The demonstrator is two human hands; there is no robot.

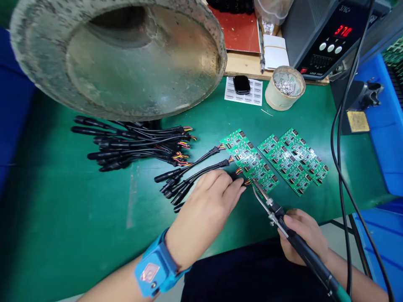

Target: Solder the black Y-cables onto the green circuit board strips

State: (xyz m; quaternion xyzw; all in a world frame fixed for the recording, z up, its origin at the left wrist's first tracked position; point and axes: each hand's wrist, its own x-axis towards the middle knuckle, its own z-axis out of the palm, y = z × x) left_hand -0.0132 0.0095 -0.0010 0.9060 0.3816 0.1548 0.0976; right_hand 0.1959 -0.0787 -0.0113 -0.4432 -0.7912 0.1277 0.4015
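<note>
My left hand [214,195] has its fingers pinched on a wired cable end [247,182] at the near end of the green circuit board [250,158] lying on the tabletop [94,235], while my right hand's [304,237] fingers wrap the soldering iron [277,209], tip beside those wires.

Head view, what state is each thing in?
Left circuit board, flat, black cables along its left edge
Soldering iron, held, tip at that board
Right circuit boards, flat, no cables attached
Piled cables, coloured wire ends exposed
Station display, lit, reading 370
Smartwatch, screen dark
Wristband, fastened
Round container, upright, holding silvery bits
</note>
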